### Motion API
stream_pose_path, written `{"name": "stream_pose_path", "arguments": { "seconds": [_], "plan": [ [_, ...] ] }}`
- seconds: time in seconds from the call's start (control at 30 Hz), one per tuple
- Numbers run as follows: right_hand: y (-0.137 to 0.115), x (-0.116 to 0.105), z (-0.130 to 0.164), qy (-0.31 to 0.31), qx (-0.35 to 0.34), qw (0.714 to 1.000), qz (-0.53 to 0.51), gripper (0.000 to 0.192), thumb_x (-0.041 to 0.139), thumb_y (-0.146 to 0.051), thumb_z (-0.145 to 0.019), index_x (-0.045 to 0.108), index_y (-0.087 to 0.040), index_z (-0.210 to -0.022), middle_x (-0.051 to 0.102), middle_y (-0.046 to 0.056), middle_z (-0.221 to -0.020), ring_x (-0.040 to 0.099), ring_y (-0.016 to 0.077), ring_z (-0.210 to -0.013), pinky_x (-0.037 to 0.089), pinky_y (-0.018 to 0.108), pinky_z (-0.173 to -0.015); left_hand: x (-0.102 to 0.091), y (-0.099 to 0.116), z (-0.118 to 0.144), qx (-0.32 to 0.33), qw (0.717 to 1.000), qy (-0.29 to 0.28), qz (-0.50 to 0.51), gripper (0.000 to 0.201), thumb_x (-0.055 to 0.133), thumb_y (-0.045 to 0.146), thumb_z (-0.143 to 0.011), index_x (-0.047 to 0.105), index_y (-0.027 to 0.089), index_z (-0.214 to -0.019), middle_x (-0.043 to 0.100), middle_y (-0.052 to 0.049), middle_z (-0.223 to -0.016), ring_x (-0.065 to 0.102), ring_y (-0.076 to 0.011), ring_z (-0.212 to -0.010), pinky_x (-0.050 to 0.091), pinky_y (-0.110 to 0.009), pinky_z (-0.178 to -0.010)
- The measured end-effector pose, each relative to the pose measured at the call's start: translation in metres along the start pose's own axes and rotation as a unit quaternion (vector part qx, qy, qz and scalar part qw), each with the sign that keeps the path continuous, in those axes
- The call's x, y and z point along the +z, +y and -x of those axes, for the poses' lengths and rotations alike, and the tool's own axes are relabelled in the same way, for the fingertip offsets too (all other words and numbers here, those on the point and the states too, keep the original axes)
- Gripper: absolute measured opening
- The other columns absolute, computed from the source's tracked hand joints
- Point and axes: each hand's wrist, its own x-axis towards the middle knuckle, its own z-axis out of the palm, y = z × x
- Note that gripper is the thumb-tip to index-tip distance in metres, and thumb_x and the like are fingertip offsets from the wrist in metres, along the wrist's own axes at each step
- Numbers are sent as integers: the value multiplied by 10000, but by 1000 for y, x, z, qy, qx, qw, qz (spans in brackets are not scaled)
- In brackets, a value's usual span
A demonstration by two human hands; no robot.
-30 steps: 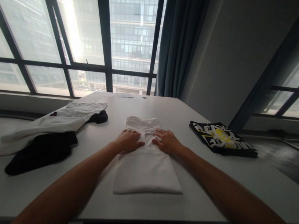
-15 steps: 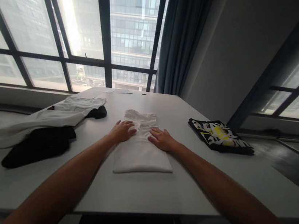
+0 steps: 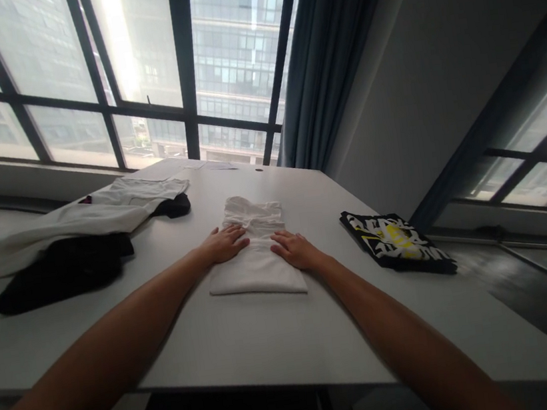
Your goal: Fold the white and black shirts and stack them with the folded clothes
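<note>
Head view showed both hands pressed flat, fingers spread and grasping nothing, on a folded white garment (image 3: 255,261) at mid-table (image 3: 252,349). Left hand (image 3: 223,244) rested on the garment's left edge; right hand (image 3: 293,249) rested on its right edge. Far end of the cloth was bunched. Step judged in hand: smoothing the fold. Next move would call for even outward pressure toward the bunched end. Loose white and black clothes (image 3: 67,245) lay to the left; a printed black garment (image 3: 397,242) lay folded to the right.
</note>
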Motion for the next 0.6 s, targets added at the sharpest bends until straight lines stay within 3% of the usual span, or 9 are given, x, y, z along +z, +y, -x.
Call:
{"name": "stream_pose_path", "arguments": {
  "seconds": [0.07,0.2,0.27,0.37,0.47,0.6],
  "plan": [
    [-2,-2,2,0,4,1000,3,502,352,-442,-1006,444,-208,-1441,346,107,-1539,293,231,-1424,196,480,-1163,0,2,1,-3,1000,4,-3,673,221,610,-949,340,240,-1498,236,-101,-1594,182,-260,-1472,116,-563,-1154],
    [-9,-8,15,-39,-3,999,4,534,368,-456,-996,412,-207,-1466,312,111,-1554,269,243,-1433,204,468,-1161,-7,7,11,12,998,-62,-16,722,249,629,-938,282,205,-1523,154,-133,-1607,130,-301,-1480,95,-602,-1142],
    [-9,-14,21,-43,-7,999,6,528,386,-443,-989,428,-204,-1458,322,110,-1549,272,250,-1432,198,474,-1163,-14,6,21,34,997,-61,-21,701,272,604,-946,277,210,-1525,170,-134,-1605,153,-306,-1475,101,-607,-1141],
    [-2,-25,27,-23,-17,1000,8,445,498,-287,-930,545,-212,-1366,438,95,-1485,386,242,-1373,250,435,-1153,-29,-4,40,95,995,-5,-12,565,376,515,-947,447,243,-1437,373,-111,-1537,337,-288,-1404,217,-532,-1144],
    [9,-36,32,-29,-39,999,-14,511,573,-41,-750,661,-234,-1215,526,55,-1411,493,224,-1287,332,350,-1117,-43,-16,58,154,988,-11,19,334,512,406,-901,686,277,-1155,580,-64,-1348,528,-253,-1229,370,-403,-1081],
    [17,-46,39,-66,-51,995,-48,627,586,34,-674,653,-232,-1237,502,59,-1427,493,229,-1289,335,347,-1121,-53,-19,68,160,984,-54,54,259,639,300,-820,729,291,-1063,591,-45,-1309,543,-244,-1203,398,-364,-1064]
  ]
}}
